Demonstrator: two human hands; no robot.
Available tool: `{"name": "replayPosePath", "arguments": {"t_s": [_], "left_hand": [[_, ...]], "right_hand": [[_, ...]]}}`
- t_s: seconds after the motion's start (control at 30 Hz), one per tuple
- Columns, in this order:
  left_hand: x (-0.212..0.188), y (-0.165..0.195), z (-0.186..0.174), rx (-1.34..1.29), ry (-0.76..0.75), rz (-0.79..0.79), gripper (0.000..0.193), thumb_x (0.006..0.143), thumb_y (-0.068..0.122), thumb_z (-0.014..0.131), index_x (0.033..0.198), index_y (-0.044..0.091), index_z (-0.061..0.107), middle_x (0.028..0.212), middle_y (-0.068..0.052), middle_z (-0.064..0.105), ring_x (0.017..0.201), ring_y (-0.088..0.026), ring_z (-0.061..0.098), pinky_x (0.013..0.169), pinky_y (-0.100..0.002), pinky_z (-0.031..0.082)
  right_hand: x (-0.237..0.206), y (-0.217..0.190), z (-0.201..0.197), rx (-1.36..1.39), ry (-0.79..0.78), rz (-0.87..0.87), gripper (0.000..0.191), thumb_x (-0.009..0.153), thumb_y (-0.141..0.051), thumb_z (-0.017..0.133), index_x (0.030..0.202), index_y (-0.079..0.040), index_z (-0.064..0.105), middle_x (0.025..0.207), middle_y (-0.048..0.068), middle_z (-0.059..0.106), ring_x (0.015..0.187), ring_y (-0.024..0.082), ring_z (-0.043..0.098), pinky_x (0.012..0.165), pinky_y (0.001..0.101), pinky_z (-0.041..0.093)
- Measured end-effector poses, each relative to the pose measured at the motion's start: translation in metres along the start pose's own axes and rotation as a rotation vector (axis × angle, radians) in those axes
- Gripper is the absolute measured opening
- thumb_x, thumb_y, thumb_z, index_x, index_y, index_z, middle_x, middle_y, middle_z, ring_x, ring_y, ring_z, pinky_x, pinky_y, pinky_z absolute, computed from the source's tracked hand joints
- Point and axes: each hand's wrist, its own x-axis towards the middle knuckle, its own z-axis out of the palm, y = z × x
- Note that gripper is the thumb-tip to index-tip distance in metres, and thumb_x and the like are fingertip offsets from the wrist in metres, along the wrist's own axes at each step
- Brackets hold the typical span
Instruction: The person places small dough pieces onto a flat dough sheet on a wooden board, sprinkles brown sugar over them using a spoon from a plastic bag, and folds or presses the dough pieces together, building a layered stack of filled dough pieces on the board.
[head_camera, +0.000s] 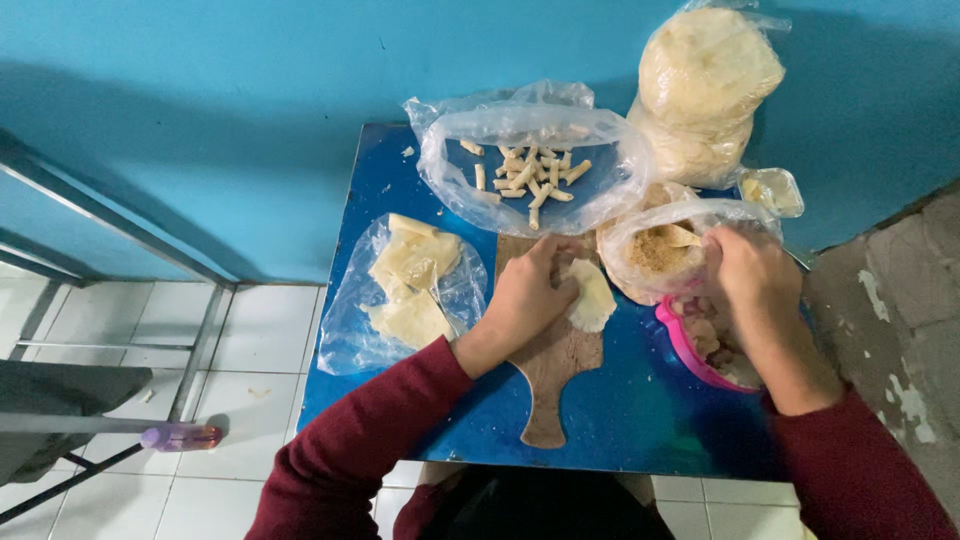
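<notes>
Your left hand (525, 295) pressed its fingers flat on a dough wrapper (590, 295) lying on the wooden board (550, 370), while your right hand (750, 270) pinched crumbs inside the bag of breadcrumbs (655, 250). You appeared mid-filling; rolling would need both hands at the wrapper's near edge.

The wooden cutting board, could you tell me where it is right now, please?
In the head view, the wooden cutting board lies mid-table on the blue table, under the left hand, between the bag of wrappers and the pink bowl.
</notes>
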Motion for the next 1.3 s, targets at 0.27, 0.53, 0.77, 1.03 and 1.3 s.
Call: {"name": "replayPosePath", "arguments": {"t_s": [0.27,0.53,0.77,1.03,1.3], "left_hand": [[-0.044,-0.023,-0.020,0.148,-0.019,0.023,0.054,0.082,0.011,0.068,0.134,0.011,0.055,0.101,-0.020,0.075,0.089,-0.041,0.072,0.077,-0.047,0.058],[-0.065,-0.003,-0.033,0.545,0.003,0.097,0.041,0.090,0.021,0.065,0.128,0.008,0.055,0.103,-0.019,0.068,0.081,-0.039,0.070,0.065,-0.049,0.056],[-0.070,-0.009,-0.045,0.540,-0.007,0.057,0.029,0.089,0.020,0.064,0.117,0.011,0.066,0.099,-0.014,0.069,0.086,-0.035,0.071,0.070,-0.046,0.057],[-0.074,-0.007,-0.041,0.528,-0.075,0.001,0.027,0.090,0.024,0.066,0.111,0.008,0.066,0.097,-0.015,0.069,0.082,-0.037,0.071,0.067,-0.048,0.057],[-0.077,-0.008,-0.038,0.468,-0.054,0.013,0.017,0.093,0.022,0.063,0.100,0.007,0.062,0.095,-0.016,0.068,0.079,-0.039,0.070,0.065,-0.050,0.056]], "right_hand": [[-0.003,0.017,0.007,0.065,0.003,0.055,0.015,0.103,-0.026,0.069,0.100,-0.014,0.077,0.085,0.018,0.071,0.075,0.040,0.069,0.069,0.0489,0.054],[-0.016,0.038,-0.016,0.237,0.059,0.096,0.018,0.109,-0.025,0.070,0.105,-0.009,0.078,0.083,0.016,0.071,0.076,0.030,0.071,0.074,0.0401,0.054],[-0.045,0.017,-0.047,0.696,-0.202,0.369,0.018,0.107,-0.020,0.067,0.116,-0.007,0.077,0.074,0.003,0.066,0.062,0.009,0.050,0.055,0.0277,0.037],[-0.069,-0.077,-0.038,0.647,-0.240,0.066,0.014,0.098,-0.014,0.068,0.105,-0.005,0.074,0.070,0.004,0.069,0.058,0.010,0.063,0.055,0.0270,0.048],[-0.075,-0.101,-0.046,0.326,0.041,-0.619,0.022,0.086,0.000,0.068,0.107,0.003,0.074,0.083,0.011,0.067,0.074,0.028,0.061,0.069,0.0391,0.050]]}}
